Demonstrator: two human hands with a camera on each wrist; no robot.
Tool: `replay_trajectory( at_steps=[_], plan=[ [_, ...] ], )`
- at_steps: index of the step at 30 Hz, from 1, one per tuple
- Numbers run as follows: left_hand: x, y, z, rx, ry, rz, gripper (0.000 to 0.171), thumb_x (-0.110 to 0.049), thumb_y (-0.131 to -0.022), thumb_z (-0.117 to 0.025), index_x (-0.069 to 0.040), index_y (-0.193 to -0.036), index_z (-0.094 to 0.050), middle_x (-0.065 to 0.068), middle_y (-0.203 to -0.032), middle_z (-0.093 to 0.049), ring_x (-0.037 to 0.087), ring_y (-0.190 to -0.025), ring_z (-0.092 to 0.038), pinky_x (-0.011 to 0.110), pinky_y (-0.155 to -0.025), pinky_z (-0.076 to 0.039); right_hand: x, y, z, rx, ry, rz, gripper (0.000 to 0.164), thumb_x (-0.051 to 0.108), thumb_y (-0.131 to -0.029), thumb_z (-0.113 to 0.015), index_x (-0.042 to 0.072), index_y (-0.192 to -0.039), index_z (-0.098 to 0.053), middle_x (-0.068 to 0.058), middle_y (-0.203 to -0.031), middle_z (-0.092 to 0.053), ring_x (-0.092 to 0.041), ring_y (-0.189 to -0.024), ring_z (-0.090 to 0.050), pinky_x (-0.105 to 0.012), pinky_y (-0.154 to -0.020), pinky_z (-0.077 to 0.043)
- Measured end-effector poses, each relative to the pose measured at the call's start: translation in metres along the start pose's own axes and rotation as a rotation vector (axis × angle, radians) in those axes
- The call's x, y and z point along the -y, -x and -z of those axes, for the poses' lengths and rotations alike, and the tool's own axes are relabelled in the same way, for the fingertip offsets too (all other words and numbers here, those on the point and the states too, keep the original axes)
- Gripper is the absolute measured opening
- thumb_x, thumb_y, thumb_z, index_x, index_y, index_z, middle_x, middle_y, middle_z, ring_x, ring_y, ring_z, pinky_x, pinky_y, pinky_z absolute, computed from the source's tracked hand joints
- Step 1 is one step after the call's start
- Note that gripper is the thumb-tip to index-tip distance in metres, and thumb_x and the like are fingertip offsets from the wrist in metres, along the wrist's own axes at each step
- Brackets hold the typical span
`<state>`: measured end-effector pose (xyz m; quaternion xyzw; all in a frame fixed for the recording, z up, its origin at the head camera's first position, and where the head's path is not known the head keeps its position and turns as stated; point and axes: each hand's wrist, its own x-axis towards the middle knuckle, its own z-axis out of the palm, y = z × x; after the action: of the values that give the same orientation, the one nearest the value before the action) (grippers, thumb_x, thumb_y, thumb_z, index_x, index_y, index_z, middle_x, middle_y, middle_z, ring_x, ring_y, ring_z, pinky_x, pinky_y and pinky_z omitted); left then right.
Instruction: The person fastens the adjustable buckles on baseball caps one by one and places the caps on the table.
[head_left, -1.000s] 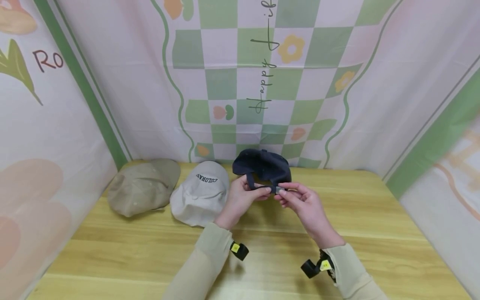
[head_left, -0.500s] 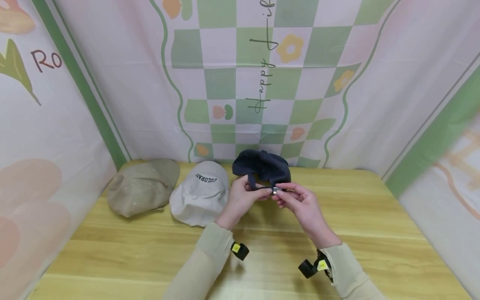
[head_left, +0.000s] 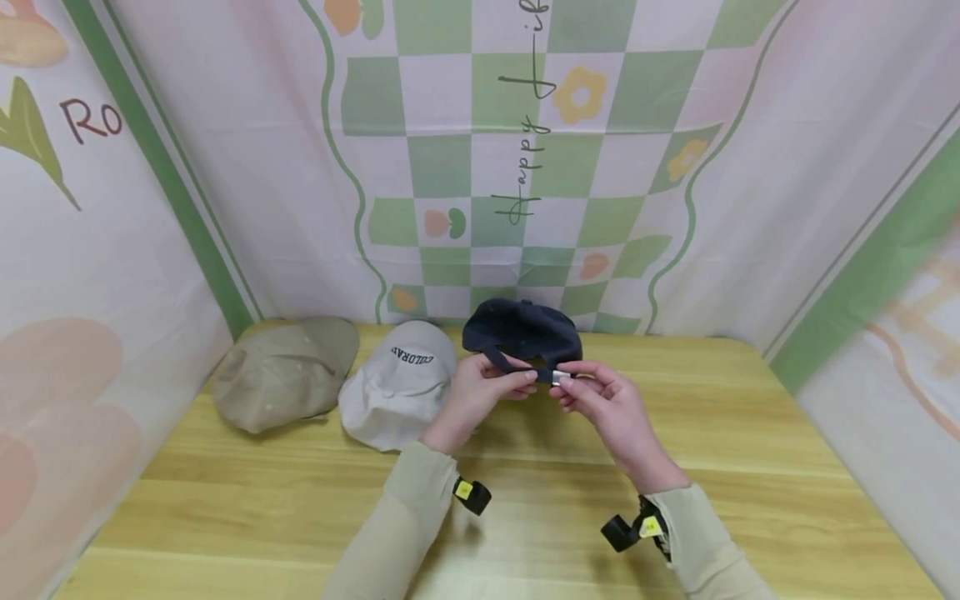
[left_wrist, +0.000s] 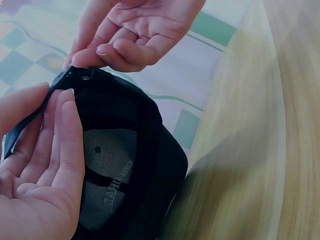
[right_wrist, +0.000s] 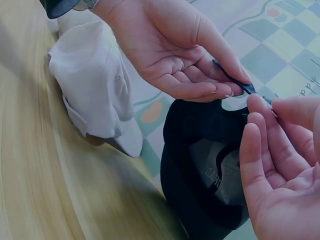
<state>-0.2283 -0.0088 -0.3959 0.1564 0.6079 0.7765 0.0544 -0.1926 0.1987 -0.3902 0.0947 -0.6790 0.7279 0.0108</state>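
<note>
A dark navy baseball cap (head_left: 525,327) is held toward the back of the table, its rear strap facing me. My left hand (head_left: 474,393) pinches the strap (head_left: 501,360) between thumb and fingers. On the other side, my right hand (head_left: 617,414) pinches the strap's silver buckle (head_left: 559,378) with thumb and fingertips. Seen from the left wrist, the cap (left_wrist: 135,107) shows its inside, with a grey panel and stitched lettering. In the right wrist view a short piece of strap (right_wrist: 240,84) runs between both hands' fingertips.
To the left on the wooden table (head_left: 300,517) lie a light grey cap (head_left: 397,387) with dark lettering and a khaki cap (head_left: 281,375). A patterned cloth wall (head_left: 510,167) stands right behind the table, with cloth sides left and right.
My left hand has shifted slightly left, drawing the strap across at a slant. The right hand with the buckle went a little left, then back right, and more strap shows between the hands.
</note>
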Motion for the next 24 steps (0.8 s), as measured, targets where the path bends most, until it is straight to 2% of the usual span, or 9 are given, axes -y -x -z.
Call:
replay_trajectory(
  at_steps=[10, 20, 24],
  plan=[
    [0.0027, 0.0001, -0.0059, 0.006, 0.007, 0.004, 0.012, -0.006, -0.089, -0.079, 0.0, -0.1, -0.076, 0.016, -0.091, -0.075, 0.026, -0.084, -0.075, 0.04, -0.079, -0.061, 0.0014, 0.0003, -0.001, 0.053, -0.011, -0.022, 0.036, 0.012, -0.101, -0.066, -0.011, -0.126, -0.057, -0.013, -0.099, -0.073, -0.019, -0.09, -0.07, -0.033, -0.082, -0.059],
    [0.0015, 0.0022, -0.0078, 0.008, -0.006, 0.012, 0.012, -0.008, -0.09, -0.079, -0.001, -0.099, -0.077, 0.014, -0.093, -0.075, 0.027, -0.084, -0.074, 0.039, -0.078, -0.061, -0.001, -0.0006, -0.0055, 0.067, -0.026, -0.005, 0.034, 0.012, -0.101, -0.067, -0.011, -0.125, -0.058, -0.01, -0.098, -0.074, -0.018, -0.089, -0.07, -0.03, -0.079, -0.059],
    [0.0004, 0.0029, -0.0073, 0.007, -0.013, 0.009, 0.012, -0.009, -0.089, -0.08, -0.002, -0.099, -0.077, 0.013, -0.095, -0.075, 0.028, -0.084, -0.074, 0.039, -0.078, -0.061, -0.0005, -0.0005, -0.0066, 0.072, -0.046, -0.006, 0.033, 0.012, -0.103, -0.063, -0.012, -0.125, -0.058, -0.011, -0.099, -0.072, -0.018, -0.09, -0.069, -0.03, -0.079, -0.059]
  ],
)
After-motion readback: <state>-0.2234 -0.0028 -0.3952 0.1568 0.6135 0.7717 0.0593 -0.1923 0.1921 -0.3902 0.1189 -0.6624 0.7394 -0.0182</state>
